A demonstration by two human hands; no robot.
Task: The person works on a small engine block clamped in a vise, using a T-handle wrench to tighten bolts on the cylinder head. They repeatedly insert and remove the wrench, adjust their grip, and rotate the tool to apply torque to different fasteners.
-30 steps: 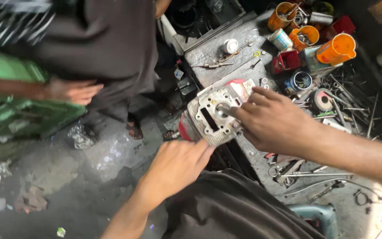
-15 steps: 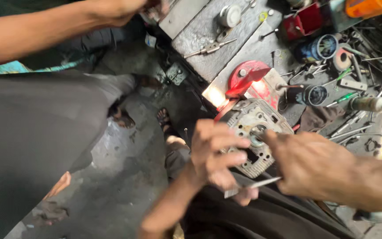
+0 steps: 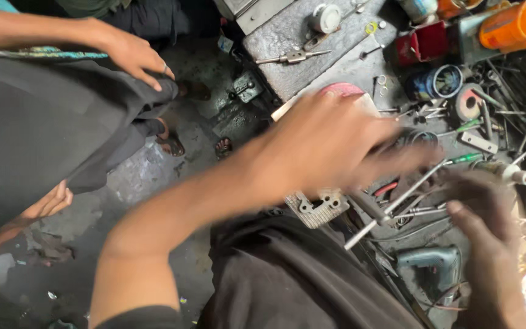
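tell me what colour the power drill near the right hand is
Teal-green body, in the head view: the power drill lies just left of the right hand.

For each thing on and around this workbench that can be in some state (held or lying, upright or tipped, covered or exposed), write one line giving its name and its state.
left hand: blurred, stretched across the bench, grip unclear.
right hand: blurred, fingers spread beside a thin metal rod.
thin metal rod: slanted across the clutter.
finned metal engine part: mostly covered by the left hand.
orange container: lying on its side.
power drill: lying flat, untouched.
tap wrench: lying flat.

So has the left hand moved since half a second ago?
Yes. The left hand has swung right across the metal engine part, toward the red box on the bench.
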